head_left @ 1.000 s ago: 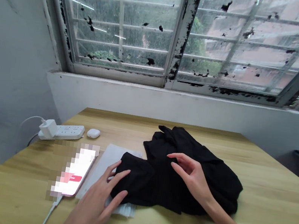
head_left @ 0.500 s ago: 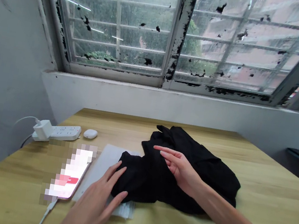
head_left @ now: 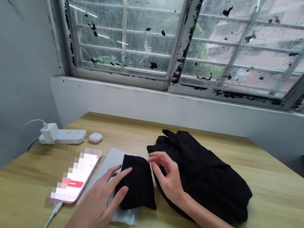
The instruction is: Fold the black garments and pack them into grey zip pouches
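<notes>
A small, squarish piece of black cloth lies flat over a whitish sheet that looks like a plastic bag. My left hand is open at its left side, fingers spread with the tips on or just over the cloth. At the upper right corner of this piece, my right hand has its thumb and fingertips brought together on the edge. A larger bundle of black cloth rests behind and to the right of my right hand. Whether the two pieces join behind that hand, I cannot tell.
To the left lies a lit phone, partly blurred, with a white cable plugged in. Behind it are a white power strip with a charger and a white earbud case. A window is beyond the wooden table.
The small black piece now lies squared and flat, with a gap showing between it and the bundle. My right hand has moved left and down, its outstretched fingers now bent in.
</notes>
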`<state>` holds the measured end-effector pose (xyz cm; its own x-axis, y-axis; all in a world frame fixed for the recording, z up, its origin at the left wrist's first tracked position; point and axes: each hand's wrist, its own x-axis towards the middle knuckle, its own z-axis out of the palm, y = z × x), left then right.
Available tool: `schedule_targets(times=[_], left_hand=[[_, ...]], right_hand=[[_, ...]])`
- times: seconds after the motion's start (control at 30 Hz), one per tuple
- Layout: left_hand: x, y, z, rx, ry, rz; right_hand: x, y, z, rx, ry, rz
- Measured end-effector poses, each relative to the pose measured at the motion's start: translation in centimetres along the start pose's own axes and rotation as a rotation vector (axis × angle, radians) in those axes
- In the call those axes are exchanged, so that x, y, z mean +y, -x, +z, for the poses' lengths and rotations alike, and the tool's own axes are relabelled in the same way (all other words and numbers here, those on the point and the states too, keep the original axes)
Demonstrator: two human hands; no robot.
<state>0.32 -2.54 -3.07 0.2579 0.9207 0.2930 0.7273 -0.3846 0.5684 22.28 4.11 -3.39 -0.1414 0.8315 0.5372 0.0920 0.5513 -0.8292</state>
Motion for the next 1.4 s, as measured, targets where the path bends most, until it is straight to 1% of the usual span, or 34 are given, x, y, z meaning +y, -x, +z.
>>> schedule_targets(times=[0.07,0.17,0.23,0.33,0.4,0.47,0.6,0.77,0.83,0.93,1.1,1.17,1.23,1.3,1.4], left_hand=[[0.0,0.0,0.1,-0.02,-0.049,-0.019],[0.1,0.0,0.0,-0.026,-0.075,-0.029],[0.2,-0.1,-0.1,-0.032,-0.087,-0.022],[0.3,-0.2,-0.3,-0.05,-0.115,-0.005],[0.1,-0.1,-0.2,-0.053,-0.137,0.002],[-0.1,0.0,0.0,-0.055,-0.164,0.011],[-0.5,0.4,0.5,-0.039,-0.197,0.041],[-1.0,0.5,1.0,-0.011,-0.218,0.078],[-1.3,0.6,1.2,0.011,-0.216,0.091],[-1.4,0.6,1.3,0.039,-0.19,0.119],[-0.3,0.5,0.5,0.081,-0.148,0.221],[0.1,0.4,0.2,0.086,-0.15,0.256],[0.3,0.3,-0.1,0.089,-0.16,0.261],[0.1,0.3,-0.2,0.093,-0.167,0.25],[-0.3,0.4,0.0,0.075,-0.189,0.23]], right_hand=[[0.2,0.9,-0.4,-0.029,0.177,-0.157],[0.2,1.7,-0.6,-0.186,0.319,-0.284],[0.2,1.8,-0.6,-0.301,0.385,-0.299],[0.4,1.7,-0.7,-0.438,0.465,-0.256],[0.6,1.7,-0.8,-0.494,0.512,-0.224],[0.8,1.7,-1.0,-0.522,0.535,-0.205],[1.0,1.6,-1.0,-0.519,0.5,-0.164],[1.2,1.5,-0.8,-0.47,0.488,-0.089],[1.3,1.6,-0.7,-0.447,0.497,-0.087],[1.3,1.8,-0.6,-0.414,0.522,-0.157],[0.6,2.0,-0.6,-0.32,0.498,-0.449],[0.1,2.1,-0.6,-0.295,0.435,-0.518],[-0.3,2.2,-0.6,-0.273,0.363,-0.518],[-0.5,2.3,-0.7,-0.276,0.316,-0.482],[-0.5,2.4,-0.9,-0.355,0.296,-0.42]])
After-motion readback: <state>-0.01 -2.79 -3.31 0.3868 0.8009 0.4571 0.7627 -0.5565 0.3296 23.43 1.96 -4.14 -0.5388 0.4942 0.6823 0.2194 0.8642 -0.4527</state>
